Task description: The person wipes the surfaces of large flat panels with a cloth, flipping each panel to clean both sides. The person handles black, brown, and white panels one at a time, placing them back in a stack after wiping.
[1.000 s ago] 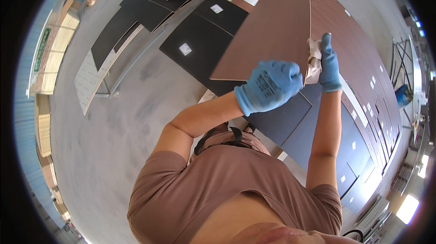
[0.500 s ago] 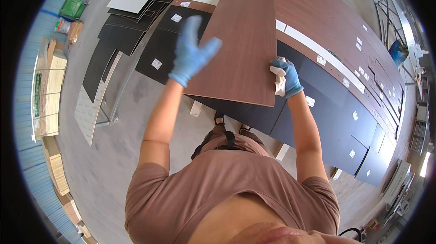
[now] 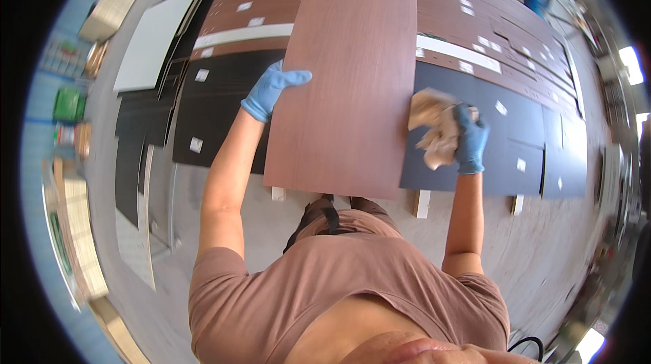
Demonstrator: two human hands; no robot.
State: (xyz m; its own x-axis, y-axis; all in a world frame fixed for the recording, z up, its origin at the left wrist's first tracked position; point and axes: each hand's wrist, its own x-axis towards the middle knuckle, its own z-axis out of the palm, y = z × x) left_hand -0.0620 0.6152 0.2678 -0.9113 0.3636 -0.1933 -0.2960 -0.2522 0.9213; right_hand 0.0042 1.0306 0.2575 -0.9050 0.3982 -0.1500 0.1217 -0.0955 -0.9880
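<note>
A long reddish-brown wood-grain panel (image 3: 349, 79) lies in front of me across other boards, its near end toward my body. My left hand (image 3: 272, 89), in a blue glove, grips the panel's left edge, thumb over the top face and the other fingers along the side. To the right of the panel, my right hand (image 3: 472, 139), also gloved in blue and slightly blurred, clutches a crumpled beige cloth (image 3: 437, 127). The cloth hangs over dark boards (image 3: 505, 110), apart from the panel.
Brown boards (image 3: 454, 8) with white labels spread behind, and a black board (image 3: 224, 106) lies at left. White supports (image 3: 422, 204) show beneath the near edge. Farther left stand a stack of dark and pale panels (image 3: 152, 49), a green bin (image 3: 68, 104) and wrapped boards (image 3: 78, 221).
My left hand has come down from the air onto the panel's left edge. My right hand, with the cloth, has moved off the panel's right edge. The view has turned.
</note>
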